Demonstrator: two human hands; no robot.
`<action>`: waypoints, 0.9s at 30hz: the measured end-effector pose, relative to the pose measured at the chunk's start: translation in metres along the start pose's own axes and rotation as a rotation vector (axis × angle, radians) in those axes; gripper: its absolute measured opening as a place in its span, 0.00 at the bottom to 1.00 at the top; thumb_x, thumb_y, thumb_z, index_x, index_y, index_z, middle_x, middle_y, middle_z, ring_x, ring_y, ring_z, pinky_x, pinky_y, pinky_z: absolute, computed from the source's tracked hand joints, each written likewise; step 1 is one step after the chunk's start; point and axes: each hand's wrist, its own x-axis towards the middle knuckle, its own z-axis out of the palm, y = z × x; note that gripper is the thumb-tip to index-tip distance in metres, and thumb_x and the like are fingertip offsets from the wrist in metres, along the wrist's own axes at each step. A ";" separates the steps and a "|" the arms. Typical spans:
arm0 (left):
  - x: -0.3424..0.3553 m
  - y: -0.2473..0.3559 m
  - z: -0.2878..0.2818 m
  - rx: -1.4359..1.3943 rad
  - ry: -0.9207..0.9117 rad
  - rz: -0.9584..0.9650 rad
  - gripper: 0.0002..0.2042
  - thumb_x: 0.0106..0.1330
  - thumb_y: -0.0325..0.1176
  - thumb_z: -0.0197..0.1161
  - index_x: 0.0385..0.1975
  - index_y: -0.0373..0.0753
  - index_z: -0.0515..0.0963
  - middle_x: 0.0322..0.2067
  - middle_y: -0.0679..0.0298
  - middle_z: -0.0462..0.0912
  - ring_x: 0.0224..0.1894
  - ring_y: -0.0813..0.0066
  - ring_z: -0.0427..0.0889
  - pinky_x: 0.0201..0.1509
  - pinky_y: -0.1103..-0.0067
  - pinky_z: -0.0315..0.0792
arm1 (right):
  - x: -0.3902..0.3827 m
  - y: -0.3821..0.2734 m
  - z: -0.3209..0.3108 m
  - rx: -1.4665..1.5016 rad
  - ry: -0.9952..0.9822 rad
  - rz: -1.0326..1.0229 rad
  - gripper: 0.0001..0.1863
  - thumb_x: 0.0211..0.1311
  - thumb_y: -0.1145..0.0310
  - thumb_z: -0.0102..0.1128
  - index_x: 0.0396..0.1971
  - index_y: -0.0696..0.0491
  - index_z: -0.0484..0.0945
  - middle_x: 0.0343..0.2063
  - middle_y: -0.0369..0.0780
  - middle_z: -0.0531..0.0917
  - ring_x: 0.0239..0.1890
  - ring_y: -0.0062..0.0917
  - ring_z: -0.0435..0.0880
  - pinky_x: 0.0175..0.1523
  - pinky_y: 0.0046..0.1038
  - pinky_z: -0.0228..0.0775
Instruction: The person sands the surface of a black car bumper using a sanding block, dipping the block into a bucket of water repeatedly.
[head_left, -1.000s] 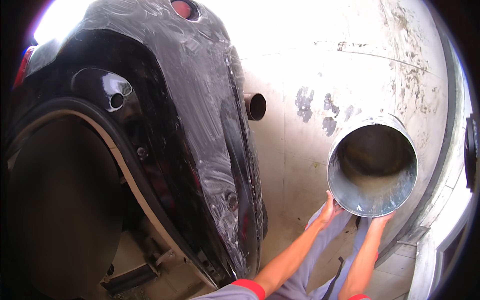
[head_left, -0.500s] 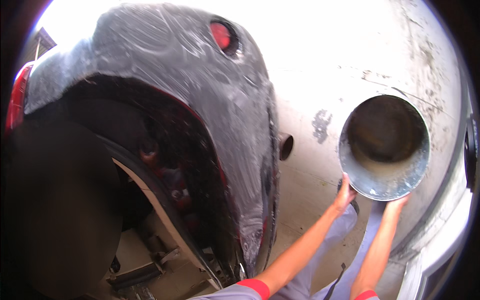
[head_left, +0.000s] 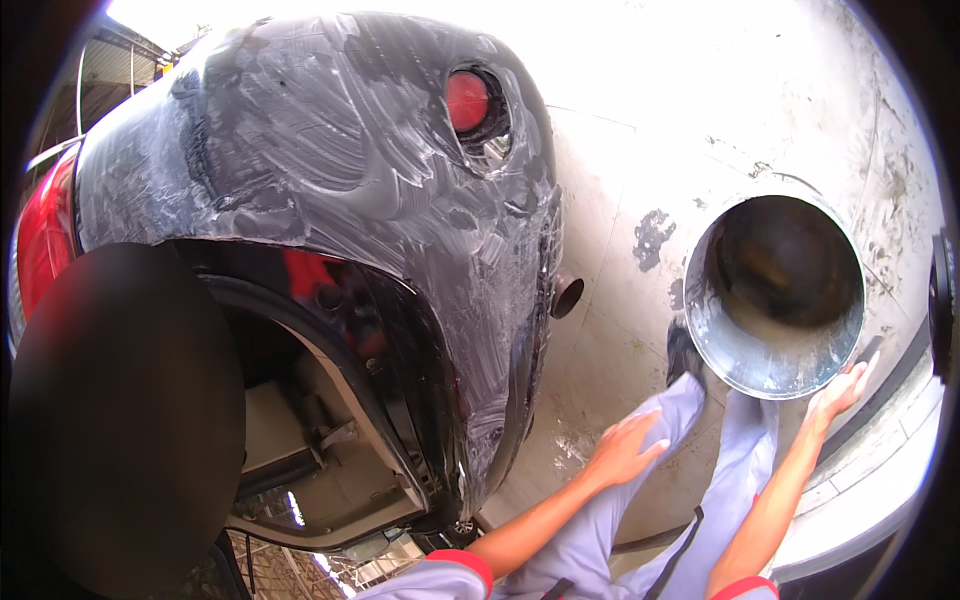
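A round grey metal bucket stands at the right with its mouth up and brownish, dark murk inside. My left hand is over my thigh, apart from the bucket, its fingers stretched out and nothing in it. Beside the bucket's lower right rim, my right hand has a small dark grey flat piece at its fingertips; its exact kind cannot be made out. To the left is a dark car's rear body panel, covered with whitish-grey smears, with a round red lamp in it.
The car's open rear shows beige trim inside. A red tail light is at the far left. An exhaust pipe juts out beside the panel. Pale, stained floor lies between car and bucket. A dark blurred oval hides the lower left.
Both hands have left the bucket's lower rim. My left hand moved down and left, while my right moved out to the right, where a dark grey piece now shows. The view has shifted.
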 end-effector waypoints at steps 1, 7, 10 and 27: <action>-0.015 -0.003 -0.002 0.049 0.008 -0.060 0.33 0.72 0.54 0.57 0.72 0.41 0.65 0.70 0.50 0.68 0.73 0.53 0.65 0.76 0.60 0.59 | -0.013 -0.019 0.005 -0.133 0.055 -0.161 0.27 0.79 0.64 0.44 0.72 0.60 0.63 0.72 0.49 0.65 0.72 0.39 0.67 0.73 0.41 0.60; -0.059 -0.008 0.028 0.246 -0.146 -0.239 0.37 0.66 0.55 0.63 0.70 0.39 0.66 0.69 0.47 0.67 0.69 0.43 0.68 0.71 0.55 0.64 | -0.150 -0.108 0.074 0.391 -0.462 -0.343 0.32 0.77 0.60 0.43 0.73 0.63 0.58 0.77 0.53 0.52 0.76 0.36 0.51 0.76 0.45 0.47; -0.055 -0.021 0.050 0.257 -0.165 -0.310 0.37 0.65 0.54 0.63 0.70 0.39 0.65 0.70 0.46 0.64 0.67 0.41 0.68 0.69 0.52 0.65 | -0.227 -0.129 0.107 0.360 -0.749 -0.003 0.30 0.76 0.69 0.42 0.74 0.64 0.58 0.76 0.53 0.56 0.66 0.32 0.61 0.66 0.36 0.55; -0.024 -0.044 0.015 0.310 0.153 -0.175 0.26 0.58 0.47 0.67 0.57 0.46 0.76 0.58 0.54 0.75 0.53 0.47 0.80 0.53 0.56 0.77 | -0.378 -0.136 0.168 0.422 -1.075 -0.295 0.33 0.64 0.80 0.57 0.70 0.62 0.65 0.73 0.52 0.63 0.76 0.44 0.61 0.78 0.46 0.46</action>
